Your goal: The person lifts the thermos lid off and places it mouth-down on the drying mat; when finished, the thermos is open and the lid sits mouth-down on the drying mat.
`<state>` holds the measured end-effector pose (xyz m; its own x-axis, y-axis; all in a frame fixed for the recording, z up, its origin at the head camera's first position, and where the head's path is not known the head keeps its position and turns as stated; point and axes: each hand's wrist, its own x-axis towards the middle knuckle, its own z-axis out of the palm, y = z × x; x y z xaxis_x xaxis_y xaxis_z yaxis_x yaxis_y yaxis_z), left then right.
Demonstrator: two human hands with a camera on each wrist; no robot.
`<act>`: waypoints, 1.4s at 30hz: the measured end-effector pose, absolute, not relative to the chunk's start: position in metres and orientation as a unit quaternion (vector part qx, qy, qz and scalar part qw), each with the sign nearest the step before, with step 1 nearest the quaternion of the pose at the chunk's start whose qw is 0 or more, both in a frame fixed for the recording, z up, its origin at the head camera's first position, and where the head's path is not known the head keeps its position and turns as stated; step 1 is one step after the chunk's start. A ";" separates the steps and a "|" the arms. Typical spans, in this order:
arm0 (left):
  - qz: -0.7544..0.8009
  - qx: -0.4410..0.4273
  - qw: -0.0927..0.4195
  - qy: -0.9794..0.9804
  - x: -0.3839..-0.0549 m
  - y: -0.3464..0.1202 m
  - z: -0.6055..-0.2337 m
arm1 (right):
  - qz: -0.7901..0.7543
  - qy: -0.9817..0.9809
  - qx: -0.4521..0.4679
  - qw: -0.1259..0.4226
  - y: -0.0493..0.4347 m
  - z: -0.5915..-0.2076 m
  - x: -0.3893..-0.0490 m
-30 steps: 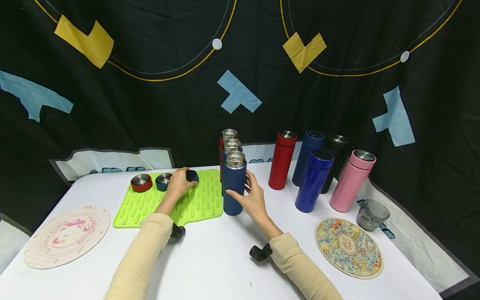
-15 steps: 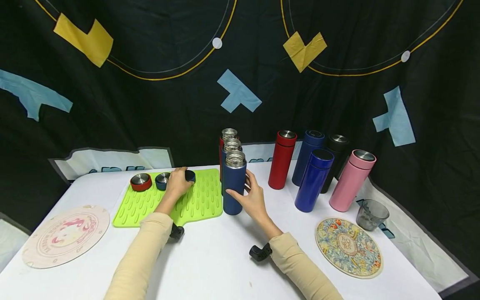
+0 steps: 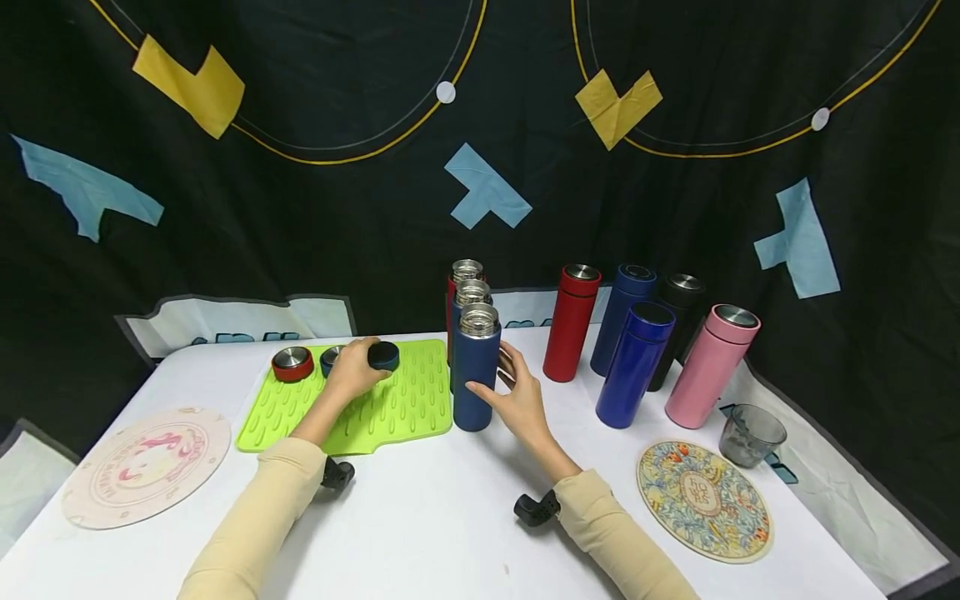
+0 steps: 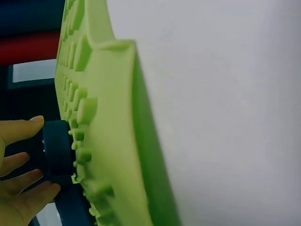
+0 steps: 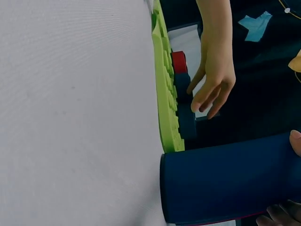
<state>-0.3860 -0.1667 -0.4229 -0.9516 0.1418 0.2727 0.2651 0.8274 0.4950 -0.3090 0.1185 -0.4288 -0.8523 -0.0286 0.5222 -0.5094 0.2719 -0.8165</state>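
Several screw lids stand on a bumpy green silicone mat (image 3: 420, 383): a red lid (image 3: 292, 364), a partly hidden blue lid (image 3: 327, 360) and a dark blue lid (image 3: 383, 356). My left hand (image 3: 354, 372) is just left of the dark blue lid, fingers spread and slack, thumb tip right at its edge in the left wrist view. An uncapped navy thermos bottle (image 3: 474, 379) stands upright on the table by the mat's right edge. Around its right side my right hand (image 3: 521, 400) holds it, thumb in front and fingers behind.
Behind the navy bottle stand another uncapped blue one (image 3: 472, 292) and a red one (image 3: 467, 270). Capped red (image 3: 572, 329), blue (image 3: 633, 367), black (image 3: 675, 321) and pink (image 3: 711, 371) bottles stand right. A glass cup (image 3: 752, 435) and round placemats (image 3: 705, 500) lie outward.
My left hand has drawn back left from the dark blue lid and let it go on the mat. My right hand stays at the navy bottle. The head view has shifted slightly.
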 end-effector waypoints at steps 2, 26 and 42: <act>-0.271 -0.119 0.116 -0.948 -0.380 -0.168 -0.421 | 0.575 -0.772 0.174 0.207 0.121 -0.428 -0.308; -0.302 -0.182 0.104 -0.930 -0.286 -0.200 -0.411 | 0.560 -0.764 0.143 0.285 0.176 -0.425 -0.300; -0.275 -0.172 0.066 -0.944 -0.269 -0.240 -0.417 | 0.555 -0.752 0.054 0.351 0.198 -0.418 -0.326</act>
<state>-0.2693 -0.2401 -0.4174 -0.9322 0.2884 0.2186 0.3607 0.7894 0.4966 -0.3262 0.1978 -0.4182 -0.7473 0.3082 0.5887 -0.4718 0.3778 -0.7967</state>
